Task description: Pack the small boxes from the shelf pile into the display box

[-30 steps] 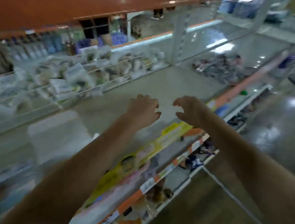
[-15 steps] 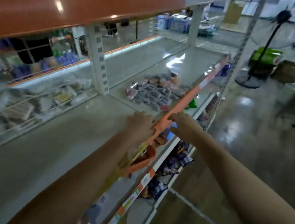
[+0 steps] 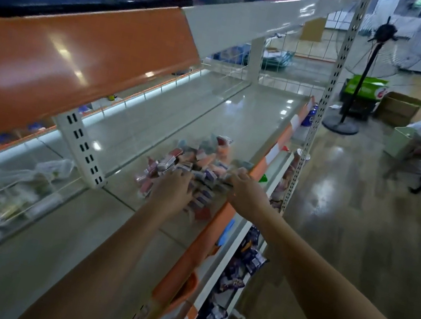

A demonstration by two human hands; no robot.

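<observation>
The long glossy grey-green metal shelf (image 3: 118,227) with its orange front lip (image 3: 207,232) carried everything at this moment, and it was the first source of risk: the loose pile of small pink, purple and white cardboard boxes (image 3: 197,162) lay right against that lip at the near edge, so any sweep outward seemed likely to push boxes over it, onto the lower shelf of dark snack packets (image 3: 245,261) or the wet-looking floor (image 3: 362,214). The slick surface probably let them slide easily.

The display box (image 3: 148,314), judged to be the yellow and orange carton at the bottom of the view against the shelf front, sat well apart from the pile. Each handful would have had to travel back along the edge, and a loose one might have shed boxes on the way.

The left hand (image 3: 170,194) lay on the near side of the pile with fingers curled down into it; whether it gripped any box could not be told, since its back hid them. The right hand (image 3: 247,194) reached over the lip, fingers bent onto the boxes at the pile's edge, its hold equally unclear. Motion blur left individual boxes hard to separate, so a hasty grab might have crushed or scattered them.
</observation>
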